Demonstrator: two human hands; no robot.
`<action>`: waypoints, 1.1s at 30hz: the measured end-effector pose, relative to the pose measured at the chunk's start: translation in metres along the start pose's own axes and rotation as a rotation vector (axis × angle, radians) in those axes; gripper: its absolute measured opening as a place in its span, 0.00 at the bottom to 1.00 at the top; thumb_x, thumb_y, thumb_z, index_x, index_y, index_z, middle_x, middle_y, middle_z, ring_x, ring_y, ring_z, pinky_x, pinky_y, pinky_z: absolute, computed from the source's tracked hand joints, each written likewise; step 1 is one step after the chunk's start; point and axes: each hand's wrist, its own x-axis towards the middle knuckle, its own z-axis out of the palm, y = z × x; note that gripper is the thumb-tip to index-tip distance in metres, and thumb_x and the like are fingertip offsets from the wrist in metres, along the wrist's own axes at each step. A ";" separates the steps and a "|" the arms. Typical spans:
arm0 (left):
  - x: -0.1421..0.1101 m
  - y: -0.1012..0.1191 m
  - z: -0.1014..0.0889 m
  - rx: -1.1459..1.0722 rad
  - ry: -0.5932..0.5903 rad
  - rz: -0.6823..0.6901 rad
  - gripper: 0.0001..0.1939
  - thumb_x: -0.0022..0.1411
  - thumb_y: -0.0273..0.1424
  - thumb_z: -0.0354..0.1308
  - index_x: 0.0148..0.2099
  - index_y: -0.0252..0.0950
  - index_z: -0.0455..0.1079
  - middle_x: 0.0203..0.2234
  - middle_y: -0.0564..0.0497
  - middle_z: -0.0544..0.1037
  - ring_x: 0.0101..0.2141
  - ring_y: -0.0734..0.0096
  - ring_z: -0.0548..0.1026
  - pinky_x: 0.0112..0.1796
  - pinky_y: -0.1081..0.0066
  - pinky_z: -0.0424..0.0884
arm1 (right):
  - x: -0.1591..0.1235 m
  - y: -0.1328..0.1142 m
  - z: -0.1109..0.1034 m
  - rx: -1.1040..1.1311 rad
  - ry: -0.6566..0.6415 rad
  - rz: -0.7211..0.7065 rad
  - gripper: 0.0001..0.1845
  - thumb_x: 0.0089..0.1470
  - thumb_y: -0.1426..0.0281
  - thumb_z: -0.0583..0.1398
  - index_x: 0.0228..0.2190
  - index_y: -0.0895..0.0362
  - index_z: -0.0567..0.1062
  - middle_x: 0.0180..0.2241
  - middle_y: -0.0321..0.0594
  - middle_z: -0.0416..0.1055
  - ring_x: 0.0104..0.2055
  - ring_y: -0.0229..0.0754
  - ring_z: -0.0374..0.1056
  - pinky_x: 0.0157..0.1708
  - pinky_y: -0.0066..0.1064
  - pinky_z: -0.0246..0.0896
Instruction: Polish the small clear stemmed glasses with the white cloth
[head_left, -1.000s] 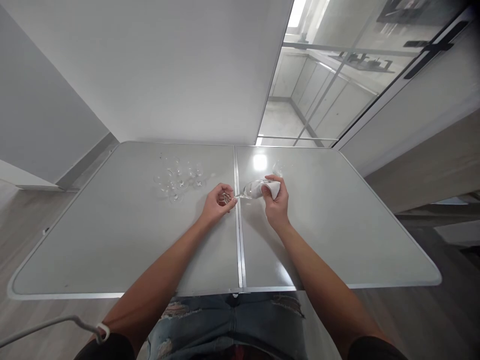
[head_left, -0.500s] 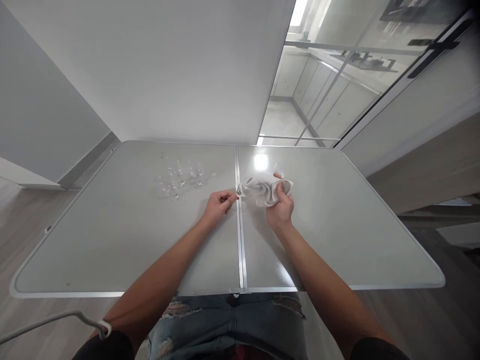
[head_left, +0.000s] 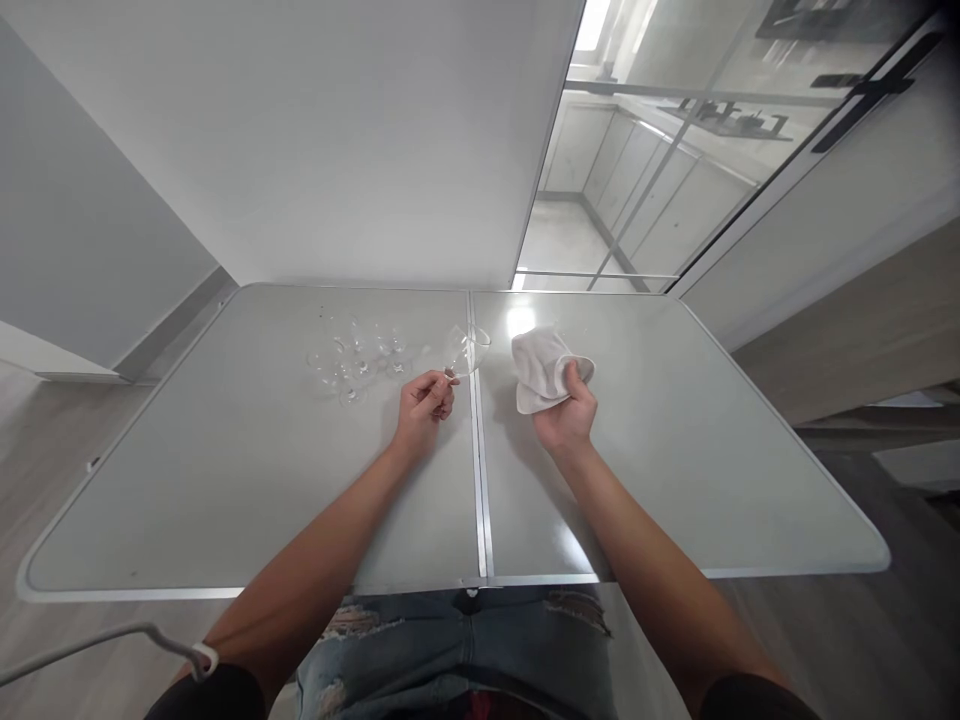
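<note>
Head view gives me both bare hands over a pale folding table point(head_left: 675, 470), with the wearer's forearms coming in from the near edge. I can see the left hand point(head_left: 427, 398) closed in a pinch, thumb and fingers gathered tight around the lower end of a clear stemmed glass point(head_left: 459, 352). From where I sit, the glass leans up and away to the right, its bowl lying across my sight of the metal strip point(head_left: 481, 480) that splits the tabletop; I cannot tell whether any part of it touches the surface.

The right hand point(head_left: 568, 415) is curled round a white cloth point(head_left: 538, 368), thumb pressed on top, the fingers mostly hidden beneath the fabric. The cloth sits bunched, just right of the glass and apart from it — I make out a clear gap between the two.

Left of the left hand I have a cluster of clear glassware point(head_left: 358, 362) standing close together on the table, too faint for me to count. Beyond the far edge are a white wall point(head_left: 360, 140) and a glass-paned door point(head_left: 622, 180); at lower left a pale cable point(head_left: 82, 655) runs to the left arm.
</note>
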 end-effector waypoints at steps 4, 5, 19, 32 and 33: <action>-0.002 -0.004 0.002 0.020 -0.083 -0.036 0.17 0.62 0.44 0.64 0.33 0.34 0.73 0.18 0.56 0.62 0.20 0.79 0.59 0.21 0.75 0.53 | -0.010 -0.002 0.012 -0.004 -0.109 0.151 0.15 0.62 0.56 0.59 0.45 0.49 0.78 0.49 0.38 0.77 0.56 0.49 0.71 0.55 0.47 0.68; -0.002 -0.006 0.003 0.055 -0.111 -0.043 0.17 0.61 0.44 0.65 0.33 0.33 0.74 0.18 0.56 0.63 0.19 0.80 0.59 0.21 0.75 0.54 | -0.014 -0.001 0.015 -0.022 -0.131 0.171 0.17 0.62 0.54 0.58 0.45 0.49 0.77 0.50 0.38 0.77 0.56 0.50 0.70 0.54 0.49 0.68; -0.003 -0.006 0.010 -0.084 -0.092 -0.234 0.17 0.58 0.43 0.67 0.33 0.34 0.71 0.20 0.56 0.61 0.21 0.78 0.60 0.17 0.76 0.60 | -0.020 -0.001 0.013 -0.295 -0.217 0.165 0.31 0.55 0.41 0.54 0.47 0.49 0.77 0.49 0.43 0.77 0.57 0.56 0.68 0.52 0.54 0.67; -0.005 -0.012 0.011 0.011 -0.109 -0.212 0.19 0.59 0.45 0.65 0.33 0.35 0.67 0.22 0.56 0.63 0.21 0.79 0.63 0.18 0.77 0.62 | -0.022 -0.022 0.034 -0.291 -0.367 0.237 0.31 0.53 0.52 0.58 0.55 0.51 0.73 0.57 0.42 0.72 0.63 0.55 0.63 0.58 0.51 0.64; -0.006 -0.012 0.012 0.019 -0.118 -0.211 0.19 0.59 0.46 0.65 0.32 0.35 0.67 0.21 0.56 0.63 0.21 0.79 0.63 0.18 0.77 0.62 | -0.020 -0.020 0.033 -0.296 -0.339 0.224 0.29 0.55 0.52 0.58 0.54 0.51 0.73 0.55 0.42 0.73 0.60 0.54 0.66 0.56 0.50 0.66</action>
